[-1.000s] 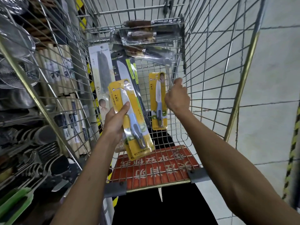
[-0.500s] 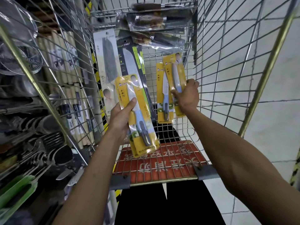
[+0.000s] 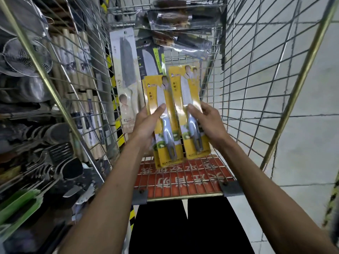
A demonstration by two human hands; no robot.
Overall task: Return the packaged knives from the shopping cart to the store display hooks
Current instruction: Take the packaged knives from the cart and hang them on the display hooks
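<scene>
Each hand holds one yellow knife pack above the cart (image 3: 260, 88): the left hand (image 3: 146, 123) is closed on the left pack (image 3: 165, 99), the right hand (image 3: 207, 121) on the right pack (image 3: 185, 88), thumbs in front. More packs (image 3: 126, 70) lie at the far end of the cart. To do it well, I think both should be lifted clear of the wire, kept flat with the hang holes up, and hung one by one.

Head view looks steeply down, close, into the wire cart (image 3: 256, 88)
</scene>
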